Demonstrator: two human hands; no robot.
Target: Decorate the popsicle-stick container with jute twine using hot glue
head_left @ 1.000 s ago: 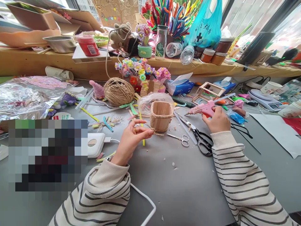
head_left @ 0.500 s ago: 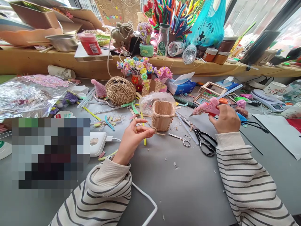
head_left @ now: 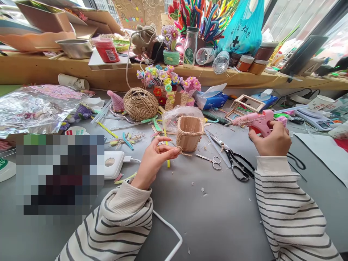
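Note:
Near the middle stands a small wooden basket with twine round its rim and down its left edge. My left hand is at its lower left, thumb and fingertips pinched on the loose end of the twine. My right hand is closed round the handle of a pink glue gun, whose nozzle points left, apart from the basket. Small scissors and large black-handled scissors lie between the basket and my right hand.
A ball of twine and pipe-cleaner flowers sit behind the basket. A white device with a cable lies left of my left hand. White paper is at the right. Jars and a blue bag stand on the back ledge.
My right hand has moved right with the glue gun, taking its nozzle farther from the basket. My left hand keeps its pinch on the twine. The view has shifted slightly.

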